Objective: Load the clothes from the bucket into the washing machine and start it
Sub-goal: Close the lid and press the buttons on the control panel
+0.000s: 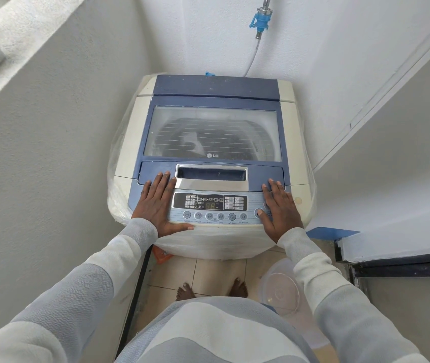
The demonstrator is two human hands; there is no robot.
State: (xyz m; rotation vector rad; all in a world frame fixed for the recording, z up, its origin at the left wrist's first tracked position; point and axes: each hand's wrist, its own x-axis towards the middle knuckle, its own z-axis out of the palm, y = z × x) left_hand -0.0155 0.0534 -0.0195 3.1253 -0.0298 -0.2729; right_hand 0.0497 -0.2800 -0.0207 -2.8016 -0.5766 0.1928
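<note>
Starting the wash looks like the step in hand: washing machine [288, 121] lid [212, 132] down, a dark heap, likely the clothes [203, 142], showing through its glass. Bucket [282, 289] on the floor by the right sleeve, clear plastic, seemingly empty. Left hand [156, 203] lies flat, fingers straight, on the left end of the control panel [208, 205]. Right hand [279, 208] flat on the right end, gripping nothing, thumb tip on a round button. Next: a firm press there, then the start key — its label half hidden by the hand.

The person wears a long-sleeved top [208, 334] in broad grey and white bands, seemingly knitted, with bare feet [185, 291].
</note>
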